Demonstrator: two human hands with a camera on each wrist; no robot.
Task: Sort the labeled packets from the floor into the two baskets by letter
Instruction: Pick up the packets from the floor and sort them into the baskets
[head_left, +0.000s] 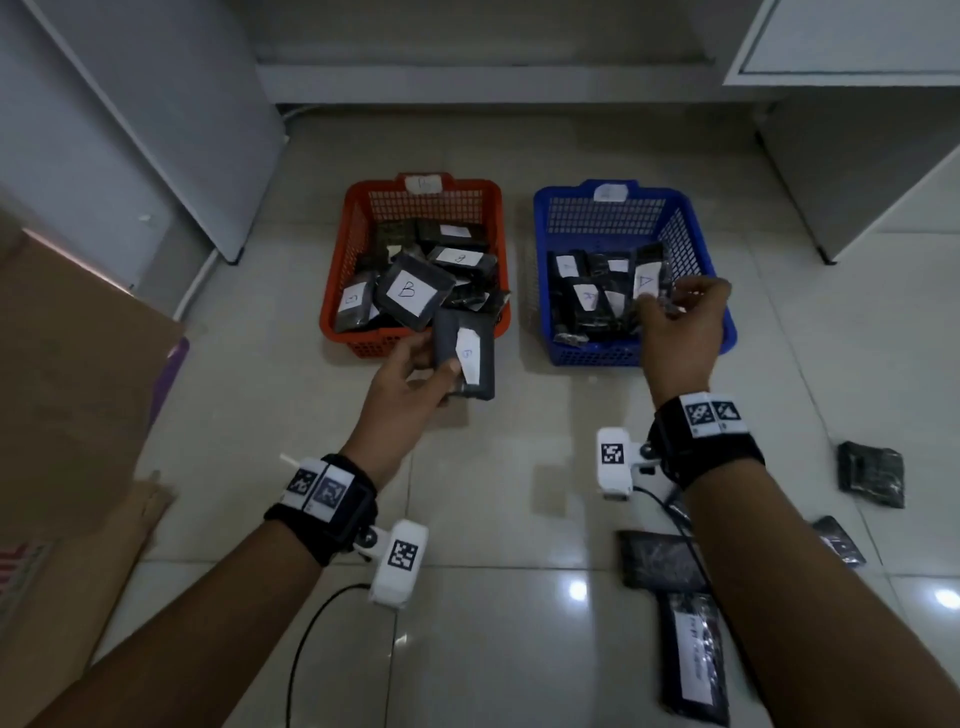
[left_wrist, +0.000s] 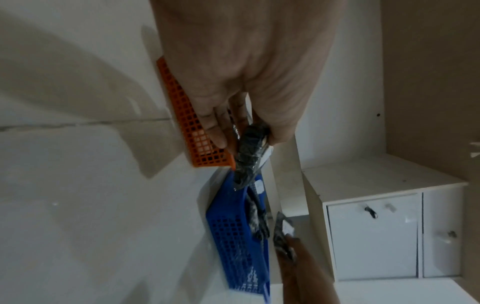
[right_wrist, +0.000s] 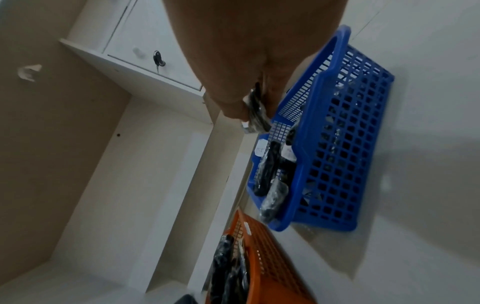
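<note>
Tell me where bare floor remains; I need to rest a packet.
Bare tile lies between the orange basket and blue basket, and in front of both. It is crowded lower right, where loose packets lie. Both baskets hold heaped packets.

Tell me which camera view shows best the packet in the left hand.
The head view: the packet shows its flat face and white label, held by the left hand. The left wrist view shows it edge-on and blurred. The right wrist view does not show it.
</note>
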